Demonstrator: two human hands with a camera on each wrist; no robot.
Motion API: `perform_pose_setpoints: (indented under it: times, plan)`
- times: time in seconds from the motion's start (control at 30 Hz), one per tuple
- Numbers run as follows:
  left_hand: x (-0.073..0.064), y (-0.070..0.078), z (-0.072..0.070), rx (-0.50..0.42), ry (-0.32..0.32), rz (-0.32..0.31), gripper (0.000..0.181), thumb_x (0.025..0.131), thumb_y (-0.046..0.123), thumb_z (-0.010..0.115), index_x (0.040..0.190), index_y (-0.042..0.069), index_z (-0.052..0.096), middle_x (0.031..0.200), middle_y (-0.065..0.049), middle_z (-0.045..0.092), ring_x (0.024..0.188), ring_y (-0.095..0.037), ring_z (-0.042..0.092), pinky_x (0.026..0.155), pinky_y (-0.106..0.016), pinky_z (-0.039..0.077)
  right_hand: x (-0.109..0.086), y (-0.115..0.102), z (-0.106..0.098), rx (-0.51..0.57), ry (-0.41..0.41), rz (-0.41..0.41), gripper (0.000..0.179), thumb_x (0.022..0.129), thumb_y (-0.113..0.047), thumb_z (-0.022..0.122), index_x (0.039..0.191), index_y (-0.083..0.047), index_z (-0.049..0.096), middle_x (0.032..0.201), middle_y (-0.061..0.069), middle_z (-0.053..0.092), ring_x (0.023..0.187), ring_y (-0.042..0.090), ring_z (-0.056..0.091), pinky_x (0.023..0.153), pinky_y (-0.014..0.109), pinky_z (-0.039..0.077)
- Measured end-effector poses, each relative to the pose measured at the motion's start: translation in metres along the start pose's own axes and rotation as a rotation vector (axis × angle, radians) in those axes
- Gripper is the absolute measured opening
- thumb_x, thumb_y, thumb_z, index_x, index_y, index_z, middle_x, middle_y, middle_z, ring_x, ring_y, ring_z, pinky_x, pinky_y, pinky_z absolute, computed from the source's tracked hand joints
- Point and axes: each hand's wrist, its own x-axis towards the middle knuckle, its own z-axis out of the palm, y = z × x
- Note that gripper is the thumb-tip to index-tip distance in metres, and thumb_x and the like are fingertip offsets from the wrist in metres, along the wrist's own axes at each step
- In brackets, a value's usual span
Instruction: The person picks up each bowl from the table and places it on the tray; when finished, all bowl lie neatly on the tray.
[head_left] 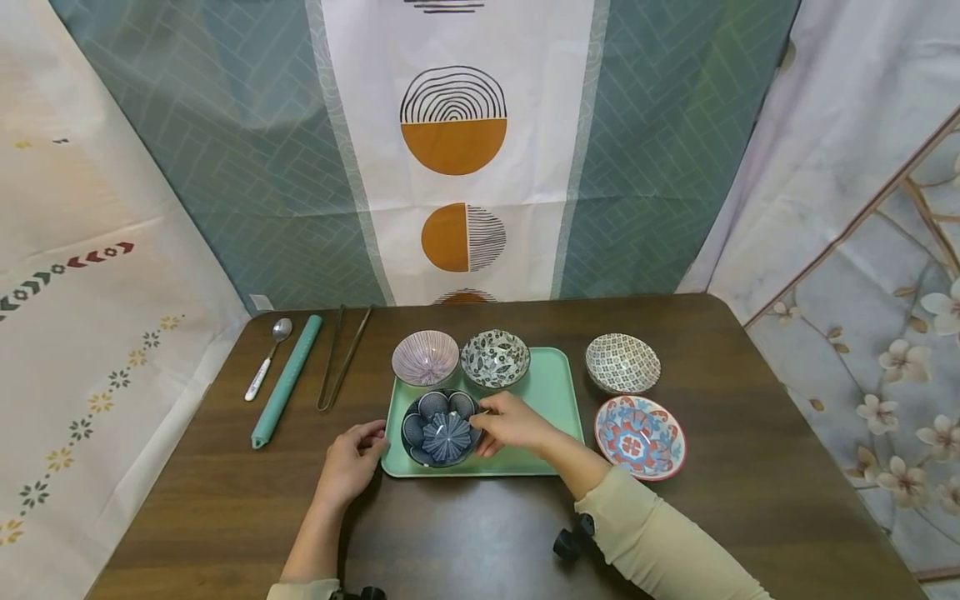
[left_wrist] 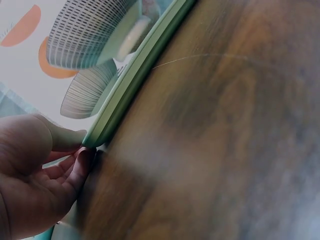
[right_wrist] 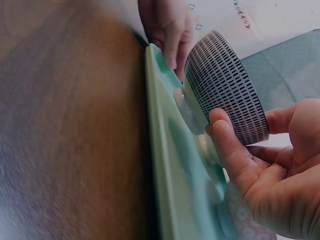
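My right hand (head_left: 513,425) holds a dark blue bowl (head_left: 442,429) by its right side, thumb at the rim and fingers against the outer wall. The bowl, patterned with petals inside and small dashes outside, is over the front left part of a green tray (head_left: 551,417). Whether its foot touches the tray I cannot tell. With thumb above and fingers below, my left hand (left_wrist: 37,170) pinches the tray's left edge near the front corner. Behind the blue bowl, a purple-striped bowl (head_left: 425,358) and a leaf-patterned bowl (head_left: 495,360) stand on the tray.
Right of the tray are a brown-checked bowl (head_left: 622,364) and a red and blue bowl (head_left: 641,437). Leftward on the wooden table (head_left: 465,533) lie metal tongs (head_left: 345,362), a long green rod-like roll (head_left: 287,381) and a spoon (head_left: 268,358). Patterned cloths hang around the table.
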Motion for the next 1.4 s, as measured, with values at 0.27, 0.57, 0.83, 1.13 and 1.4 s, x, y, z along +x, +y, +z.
perform_pose_setpoints:
  times: [0.27, 0.57, 0.83, 1.13, 1.4]
  plan:
    - [-0.001, -0.002, -0.003, -0.024, -0.022, 0.012, 0.029, 0.092, -0.004, 0.067, 0.121, -0.005, 0.07, 0.106, -0.014, 0.071, 0.096, -0.024, 0.067, 0.079, -0.023, 0.053, 0.01, 0.008, 0.016, -0.008, -0.007, 0.038, 0.013, 0.099, -0.003, 0.053, 0.094, 0.007, 0.06, 0.069, 0.019, 0.07, 0.063, 0.032, 0.072, 0.059, 0.036, 0.06]
    - [0.0, -0.003, -0.005, -0.044, -0.049, -0.006, 0.029, 0.093, -0.004, 0.066, 0.122, -0.005, 0.07, 0.109, -0.015, 0.07, 0.101, -0.028, 0.067, 0.082, -0.022, 0.053, 0.015, 0.008, 0.024, 0.029, -0.005, 0.027, 0.017, 0.1, -0.005, 0.055, 0.095, 0.01, 0.06, 0.067, 0.02, 0.068, 0.055, 0.02, 0.068, 0.058, 0.036, 0.06]
    - [0.001, -0.005, -0.003, -0.046, -0.048, -0.029, 0.029, 0.093, -0.004, 0.066, 0.122, -0.005, 0.07, 0.108, -0.014, 0.071, 0.101, -0.027, 0.067, 0.081, -0.02, 0.052, 0.01, 0.005, 0.02, 0.014, 0.03, 0.066, 0.034, 0.103, -0.024, 0.06, 0.112, 0.008, 0.066, 0.075, 0.017, 0.068, 0.057, 0.021, 0.067, 0.056, 0.038, 0.059]
    - [0.0, -0.006, -0.004, -0.06, -0.049, -0.061, 0.03, 0.094, -0.002, 0.066, 0.124, -0.004, 0.069, 0.11, -0.015, 0.071, 0.104, -0.026, 0.066, 0.082, -0.02, 0.051, -0.001, -0.007, -0.012, -0.173, 0.105, -0.02, 0.036, 0.104, -0.027, 0.057, 0.099, 0.007, 0.07, 0.081, 0.019, 0.071, 0.054, 0.017, 0.064, 0.055, 0.036, 0.058]
    - [0.001, -0.006, -0.004, -0.067, -0.056, -0.065, 0.03, 0.095, -0.002, 0.066, 0.125, -0.003, 0.069, 0.111, -0.014, 0.07, 0.104, -0.026, 0.066, 0.081, -0.02, 0.051, -0.009, -0.013, -0.049, -0.397, 0.372, -0.123, 0.023, 0.101, -0.023, 0.062, 0.09, -0.005, 0.073, 0.064, 0.008, 0.064, 0.049, 0.015, 0.06, 0.052, 0.031, 0.049]
